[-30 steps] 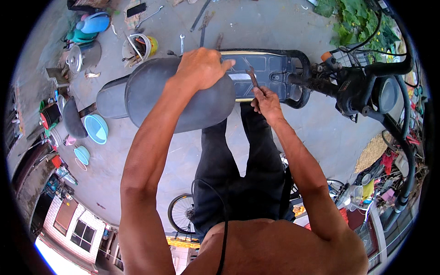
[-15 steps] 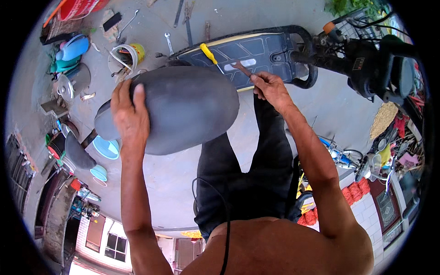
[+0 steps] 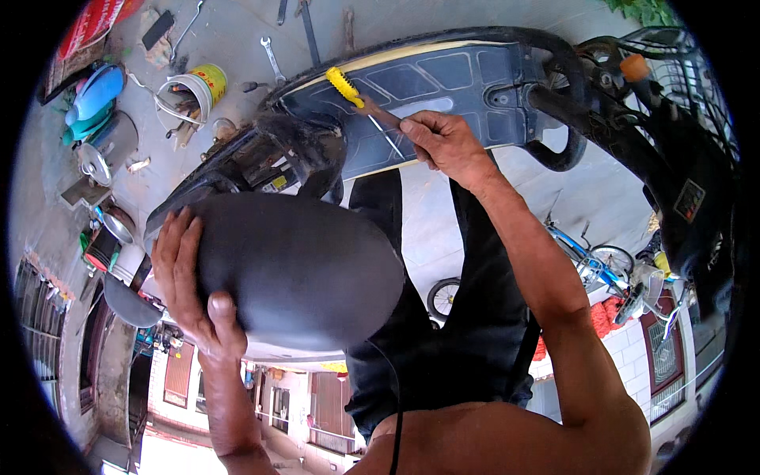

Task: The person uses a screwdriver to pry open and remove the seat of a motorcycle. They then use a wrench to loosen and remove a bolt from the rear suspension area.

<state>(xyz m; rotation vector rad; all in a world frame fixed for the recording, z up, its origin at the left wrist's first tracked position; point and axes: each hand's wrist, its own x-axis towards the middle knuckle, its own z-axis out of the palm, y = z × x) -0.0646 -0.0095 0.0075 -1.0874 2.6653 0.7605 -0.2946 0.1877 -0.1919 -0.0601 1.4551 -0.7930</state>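
The person wears long black trousers (image 3: 467, 364), their plain dark fabric loosely creased around the waist and thighs. The torso (image 3: 522, 443) is bare, as are the left arm (image 3: 233, 419), right arm (image 3: 538, 265), left hand (image 3: 188, 281) and right hand (image 3: 450, 149). A thin, smooth black cable (image 3: 397, 396) curves down the front of the body onto the trousers.

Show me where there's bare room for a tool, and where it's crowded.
The footboard is bare beyond the right hand and its wrench, right of the yellow screwdriver. Past its far edge, floor lies open between the brown stick and green leaves. Crowded: far left, around the bucket and blue container.
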